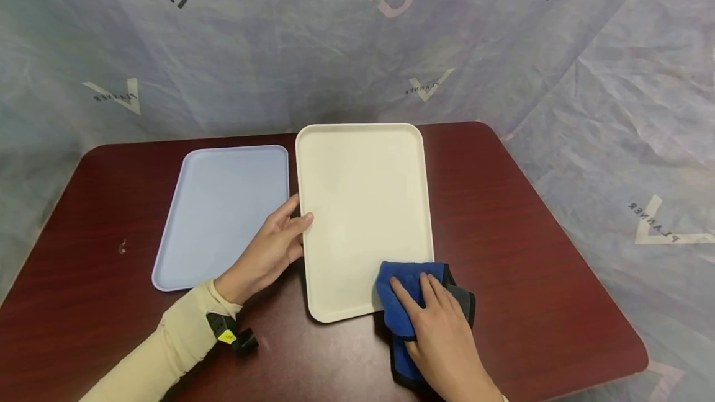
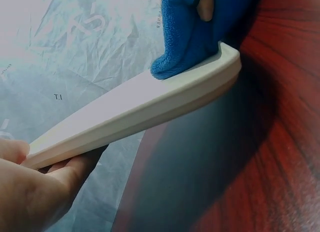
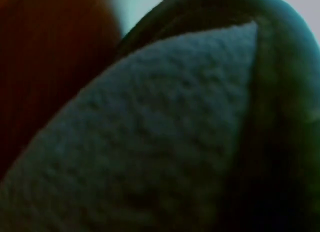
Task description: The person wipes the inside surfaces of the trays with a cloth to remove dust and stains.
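My left hand grips the cream tray by its left edge, thumb over the rim and fingers underneath. The left wrist view has the tray tilted and raised, its shadow on the table below. A folded blue cloth with dark edging lies over the tray's near right corner. Spread across the cloth, the fingers of my right hand press it to the tray, with the thumb tucked by its fold. Grey cloth and its dark border fill most of the right wrist view, close and blurred.
A light blue tray lies flat on the dark red table, left of the cream one. A black strap with a yellow tag is on the left wrist. Grey printed sheeting hangs behind the table and along its right side.
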A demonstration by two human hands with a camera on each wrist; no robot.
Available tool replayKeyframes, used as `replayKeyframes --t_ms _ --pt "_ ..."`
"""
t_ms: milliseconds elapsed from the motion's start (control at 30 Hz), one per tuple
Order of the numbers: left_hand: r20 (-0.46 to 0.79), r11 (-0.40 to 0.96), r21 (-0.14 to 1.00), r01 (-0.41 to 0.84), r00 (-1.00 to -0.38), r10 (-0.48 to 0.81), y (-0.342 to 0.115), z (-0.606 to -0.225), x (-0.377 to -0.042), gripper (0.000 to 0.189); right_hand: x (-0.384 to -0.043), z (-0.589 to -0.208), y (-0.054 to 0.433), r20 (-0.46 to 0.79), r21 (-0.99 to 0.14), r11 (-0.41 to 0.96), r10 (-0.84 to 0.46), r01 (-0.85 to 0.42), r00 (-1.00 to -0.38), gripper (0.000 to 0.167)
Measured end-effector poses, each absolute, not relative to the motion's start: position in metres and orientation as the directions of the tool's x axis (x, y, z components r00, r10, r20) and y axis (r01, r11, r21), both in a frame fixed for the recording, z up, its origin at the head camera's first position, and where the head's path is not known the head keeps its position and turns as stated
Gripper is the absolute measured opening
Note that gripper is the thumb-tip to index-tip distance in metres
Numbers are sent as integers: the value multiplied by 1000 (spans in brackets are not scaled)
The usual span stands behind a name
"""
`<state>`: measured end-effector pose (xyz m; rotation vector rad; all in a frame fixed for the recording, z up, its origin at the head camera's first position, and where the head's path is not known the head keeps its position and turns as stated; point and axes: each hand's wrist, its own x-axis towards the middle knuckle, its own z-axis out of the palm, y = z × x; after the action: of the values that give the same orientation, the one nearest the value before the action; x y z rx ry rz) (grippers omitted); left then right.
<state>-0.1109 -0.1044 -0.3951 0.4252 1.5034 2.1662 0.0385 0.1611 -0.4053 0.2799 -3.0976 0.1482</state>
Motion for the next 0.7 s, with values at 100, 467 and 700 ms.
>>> replayKeyframes --t_ms 100,467,700 --pt "-2 -295 936 -191 -842 539 -105 -396 -111 53 39 -405 161 30 -102 977 -183 -185 -983 83" --pt "-4 -306 932 -193 -850 526 -104 -397 -111 53 42 -401 157 -52 -164 960 -237 -226 -970 87" --pt "-19 -326 921 -213 -860 510 -103 -399 -110 54 44 -403 140 -28 -157 904 -407 -398 -913 89"
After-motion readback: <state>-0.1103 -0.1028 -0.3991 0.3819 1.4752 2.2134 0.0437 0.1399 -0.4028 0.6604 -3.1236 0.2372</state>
